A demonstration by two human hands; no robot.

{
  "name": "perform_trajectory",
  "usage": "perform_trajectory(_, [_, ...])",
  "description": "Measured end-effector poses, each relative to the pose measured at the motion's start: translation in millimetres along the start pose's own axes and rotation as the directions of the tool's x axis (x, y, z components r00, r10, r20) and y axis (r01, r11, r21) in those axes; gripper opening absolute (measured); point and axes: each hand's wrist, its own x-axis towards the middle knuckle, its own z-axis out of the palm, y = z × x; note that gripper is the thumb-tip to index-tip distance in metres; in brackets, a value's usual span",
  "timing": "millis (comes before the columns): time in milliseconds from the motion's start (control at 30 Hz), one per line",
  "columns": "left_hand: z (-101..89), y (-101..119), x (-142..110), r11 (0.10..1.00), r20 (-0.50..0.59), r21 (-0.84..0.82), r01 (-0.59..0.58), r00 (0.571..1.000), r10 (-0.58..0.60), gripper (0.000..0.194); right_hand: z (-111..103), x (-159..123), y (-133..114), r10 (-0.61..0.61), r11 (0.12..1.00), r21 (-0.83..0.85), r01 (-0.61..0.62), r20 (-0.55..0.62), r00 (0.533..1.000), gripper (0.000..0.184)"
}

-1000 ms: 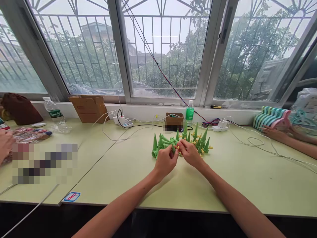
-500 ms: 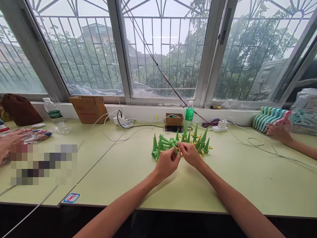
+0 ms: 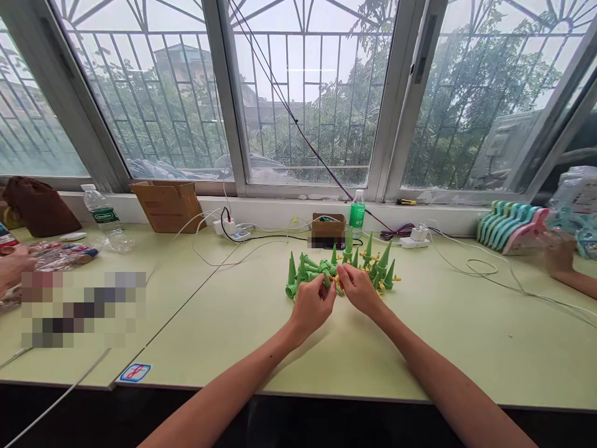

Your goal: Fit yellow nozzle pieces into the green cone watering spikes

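My left hand (image 3: 312,306) is closed on a green cone-shaped plastic spike (image 3: 327,281), with the fingertips around it. Close beside it, my right hand (image 3: 359,289) is pinched, its fingertips near the spike's end and a small yellow piece; what they hold is largely hidden. Behind the left hand, several hollow green spikes (image 3: 303,274) stand and lie in a heap. Beyond the right hand, more green spikes (image 3: 383,260) stand upright with small yellow valve-like parts (image 3: 397,279) on them.
A small brown box (image 3: 329,227) and a green-labelled bottle (image 3: 357,214) stand behind the spikes. White cables (image 3: 471,267) cross the table. Pastel hangers (image 3: 508,227) and a co-worker's hand (image 3: 559,255) are at right. Another person's hand (image 3: 13,267) handles wrapped items at left.
My hands stay close together, the spike in my left hand shifting slightly down and left. The co-worker's hand at right has moved away from the pink hanger. The other person's hand has shifted left.
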Motion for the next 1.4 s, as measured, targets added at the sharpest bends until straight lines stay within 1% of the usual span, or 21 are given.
perform_trajectory(133, [-0.4, 0.6, 0.4, 1.0, -0.028, 0.015, 0.004, 1.0, -0.003, 0.025, -1.8, -1.6, -4.3, -0.018, 0.998, 0.055, 0.016, 0.05, 0.999, 0.036])
perform_trajectory(333, [-1.2, 0.7, 0.4, 1.0, -0.018, 0.014, 0.011, 1.0, -0.01, 0.025, -2.4, -1.4, -6.8, -0.036, 0.997, 0.067, 0.031, 0.071, 0.997, 0.034])
perform_trajectory(700, [0.1, -1.1, -1.5, 0.999, 0.041, -0.007, -0.04, 0.998, 0.041, 0.025, -0.8, 0.1, 1.4, -0.035, 0.999, 0.003, 0.035, 0.038, 0.999, 0.05])
perform_trajectory(1100, [0.4, 0.1, -2.1, 0.998, 0.062, -0.033, -0.045, 0.997, 0.047, 0.024, 0.7, 0.9, 3.1, -0.034, 0.999, -0.013, 0.034, 0.016, 0.999, 0.057])
perform_trajectory(1200, [0.3, 0.0, -1.7, 0.999, 0.05, -0.028, -0.038, 0.998, 0.039, 0.023, 0.6, 1.0, 1.1, -0.018, 1.0, -0.01, 0.018, -0.016, 1.0, 0.058])
perform_trajectory(1267, [0.2, 0.2, -1.1, 0.999, 0.028, -0.022, -0.029, 0.999, 0.03, 0.022, -0.3, 1.0, -1.2, 0.004, 1.0, 0.02, -0.003, -0.037, 0.999, 0.056])
perform_trajectory(1400, [-0.1, 1.5, 0.2, 1.0, -0.028, -0.027, -0.004, 1.0, 0.003, 0.022, -2.9, 0.7, -4.7, 0.048, 0.994, 0.1, -0.044, -0.038, 0.998, 0.047])
